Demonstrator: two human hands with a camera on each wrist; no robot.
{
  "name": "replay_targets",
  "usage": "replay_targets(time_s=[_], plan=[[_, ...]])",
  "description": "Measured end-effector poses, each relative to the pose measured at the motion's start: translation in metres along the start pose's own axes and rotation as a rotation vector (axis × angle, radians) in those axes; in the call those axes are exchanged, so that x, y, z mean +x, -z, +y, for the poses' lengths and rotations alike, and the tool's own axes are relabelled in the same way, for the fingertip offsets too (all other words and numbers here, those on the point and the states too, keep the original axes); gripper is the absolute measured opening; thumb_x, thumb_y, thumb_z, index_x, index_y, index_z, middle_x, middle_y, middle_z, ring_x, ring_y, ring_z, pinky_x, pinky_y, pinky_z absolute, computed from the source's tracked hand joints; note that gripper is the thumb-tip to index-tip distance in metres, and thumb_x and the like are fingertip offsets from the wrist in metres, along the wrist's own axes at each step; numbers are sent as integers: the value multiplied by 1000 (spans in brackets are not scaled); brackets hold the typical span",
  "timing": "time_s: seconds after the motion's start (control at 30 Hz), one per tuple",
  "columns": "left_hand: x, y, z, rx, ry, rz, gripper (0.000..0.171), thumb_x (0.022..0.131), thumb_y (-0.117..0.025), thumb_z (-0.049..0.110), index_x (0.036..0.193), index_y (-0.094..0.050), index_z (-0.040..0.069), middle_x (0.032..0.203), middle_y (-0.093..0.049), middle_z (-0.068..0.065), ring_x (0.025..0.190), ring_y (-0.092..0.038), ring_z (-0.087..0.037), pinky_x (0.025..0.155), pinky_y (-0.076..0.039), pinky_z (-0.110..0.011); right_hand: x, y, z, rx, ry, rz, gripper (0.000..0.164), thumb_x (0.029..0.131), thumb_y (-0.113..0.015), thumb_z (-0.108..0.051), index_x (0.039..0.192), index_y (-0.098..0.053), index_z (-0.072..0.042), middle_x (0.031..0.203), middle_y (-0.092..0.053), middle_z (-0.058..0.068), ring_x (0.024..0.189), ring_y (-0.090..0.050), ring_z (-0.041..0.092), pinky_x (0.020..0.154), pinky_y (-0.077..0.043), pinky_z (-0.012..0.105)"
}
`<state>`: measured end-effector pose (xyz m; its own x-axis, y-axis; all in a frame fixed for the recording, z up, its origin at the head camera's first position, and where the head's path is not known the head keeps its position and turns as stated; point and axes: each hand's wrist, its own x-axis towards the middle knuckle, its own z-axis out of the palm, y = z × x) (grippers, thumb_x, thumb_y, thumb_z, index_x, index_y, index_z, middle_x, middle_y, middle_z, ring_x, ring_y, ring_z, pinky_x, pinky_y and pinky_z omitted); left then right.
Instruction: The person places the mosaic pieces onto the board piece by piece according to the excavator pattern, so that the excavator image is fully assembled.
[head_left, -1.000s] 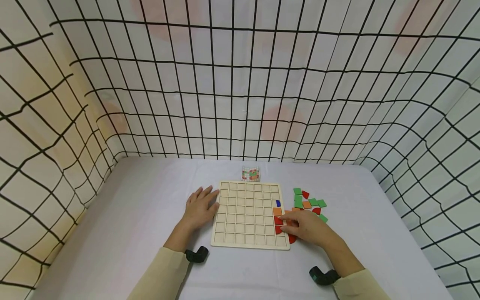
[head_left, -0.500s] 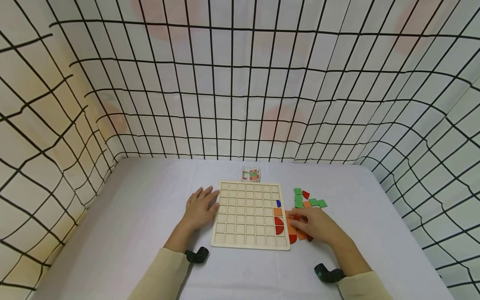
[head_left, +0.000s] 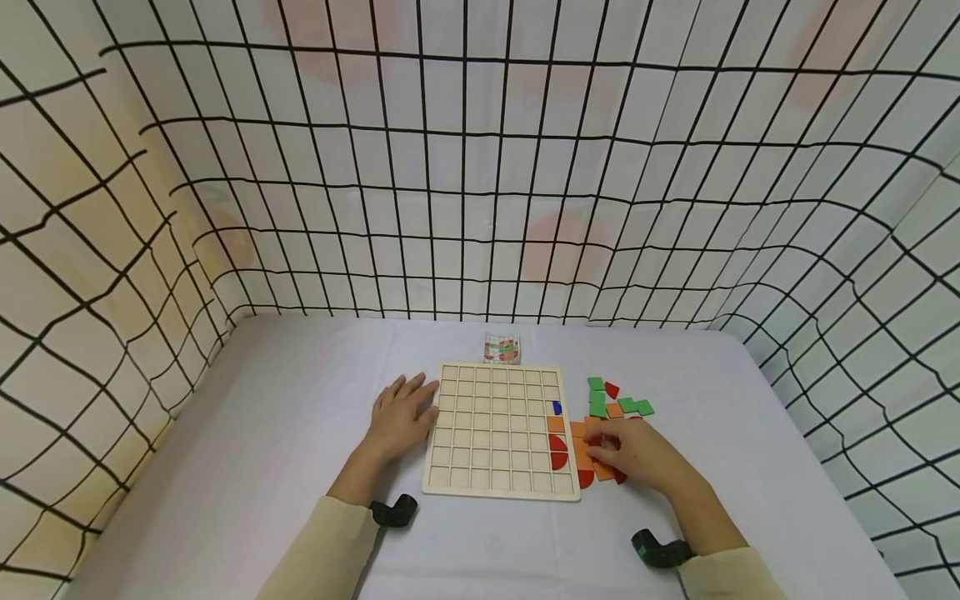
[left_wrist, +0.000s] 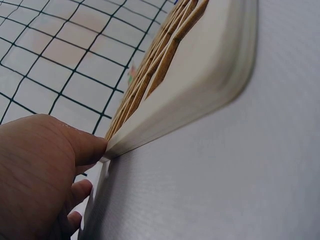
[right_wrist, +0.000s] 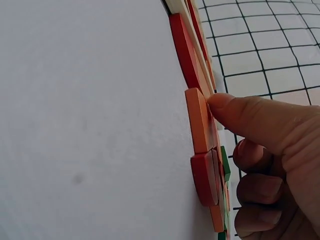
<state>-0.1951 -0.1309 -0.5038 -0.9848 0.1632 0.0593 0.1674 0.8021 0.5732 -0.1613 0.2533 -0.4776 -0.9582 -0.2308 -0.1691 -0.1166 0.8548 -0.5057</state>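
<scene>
A pale wooden grid board point(head_left: 491, 433) lies flat on the cloth. Along its right column sit a small blue piece point(head_left: 557, 407), an orange square point(head_left: 555, 423) and two red quarter-rounds point(head_left: 558, 452) forming a half circle. The left hand point(head_left: 399, 421) rests at the board's left edge, its thumb tip against the rim in the left wrist view. Over the pile right of the board, the right hand point(head_left: 636, 450) has thumb and index finger bent about a red tile point(head_left: 597, 439), partly hidden by them. Orange tiles point(head_left: 582, 454) lie beneath and beside the fingertips.
Several green tiles point(head_left: 597, 404) and a red piece point(head_left: 612, 390) lie scattered behind the right hand. A small patterned card point(head_left: 502, 348) stands just beyond the board's far edge. Black-gridded white walls point(head_left: 465, 167) enclose the table at the back and sides.
The right hand has drawn back from the board's right column to the loose tiles at its right, uncovering the two red quarter-rounds. The left hand and the board have stayed in place.
</scene>
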Motion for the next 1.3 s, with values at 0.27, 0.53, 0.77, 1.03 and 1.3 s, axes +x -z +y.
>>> replay_targets(time_s=[0.27, 0.53, 0.77, 1.03, 1.3], plan=[[0, 0, -1, 1, -4, -9, 50, 101, -56, 28, 149, -54, 15, 163, -40, -14, 155, -22, -44, 122, -14, -69, 4, 2, -2, -50, -45, -24, 21, 90, -78, -29, 110, -76, -22, 72, -53, -2, 70, -50, 13, 57, -37, 25], [-1, 2, -1, -1, -4, -13, 50, 101, -56, 28, 150, -53, 15, 163, -39, -14, 155, -22, -44, 123, -14, -69, 11, 1, -9, -79, -63, -49, 25, 86, -81, -33, 107, -72, -23, 73, -49, 0, 69, -48, 14, 56, -33, 25], [-1, 2, 1, -2, -6, -19, 50, 102, -56, 28, 150, -53, 15, 164, -38, -14, 156, -21, -44, 123, -13, -69, 10, 1, -6, -82, -54, -34, 27, 87, -80, -35, 108, -73, -18, 72, -50, 0, 69, -48, 14, 57, -34, 25], [-1, 3, 0, 9, 3, -22, 50, 102, -56, 29, 150, -53, 15, 164, -39, -14, 156, -22, -44, 122, -14, -70, 6, 2, -14, -59, -24, -11, 27, 87, -80, -39, 105, -73, -20, 70, -52, -2, 62, -50, 12, 53, -38, 24], [0, 4, 2, 6, -1, -25, 50, 102, -56, 28, 150, -53, 15, 164, -38, -14, 156, -21, -44, 122, -14, -70, 4, -15, -36, -88, 155, -31, 17, 89, -79, -35, 96, -69, -23, 65, -50, -9, 58, -45, 5, 51, -34, 20]])
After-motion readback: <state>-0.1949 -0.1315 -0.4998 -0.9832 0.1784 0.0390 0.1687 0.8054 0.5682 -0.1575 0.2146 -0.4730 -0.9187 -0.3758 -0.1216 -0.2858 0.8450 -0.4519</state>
